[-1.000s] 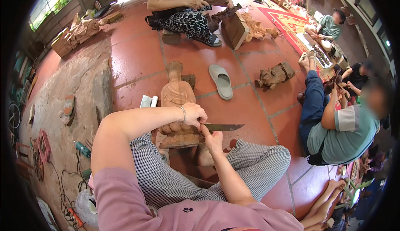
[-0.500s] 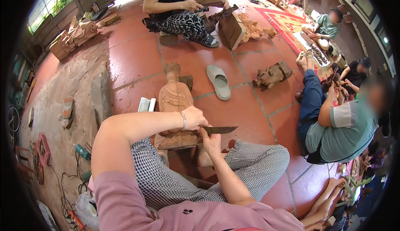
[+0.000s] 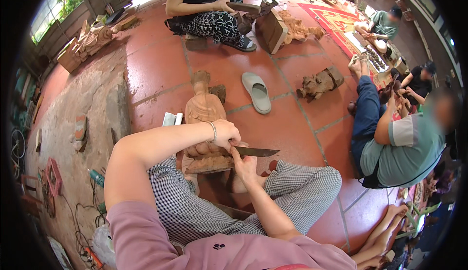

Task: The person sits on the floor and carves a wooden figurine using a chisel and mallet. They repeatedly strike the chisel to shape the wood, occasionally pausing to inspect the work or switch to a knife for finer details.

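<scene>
A carved wooden figure (image 3: 204,105) in pale reddish wood lies before me, its narrow end pointing away and its wider base (image 3: 209,164) close to my feet. My left hand (image 3: 225,133), with a bracelet at the wrist, is closed over the figure's lower part; what its fingers hold is hidden. My right hand (image 3: 245,165) meets it there, its fingers closed on a dark knife (image 3: 257,151). The flat blade points right, across the floor beside the figure. The knife's handle end is covered by my hands.
A grey slipper (image 3: 257,93) lies beyond the knife, with a rough wooden carving (image 3: 319,84) to its right. A person (image 3: 207,7) works wood ahead; another in a teal shirt (image 3: 395,143) sits at right. A power tool (image 3: 96,177) and cables lie at left.
My hands and the knife have shifted only slightly. The person ahead has lowered the wooden piece in one hand and now raises a slim tool in the other.
</scene>
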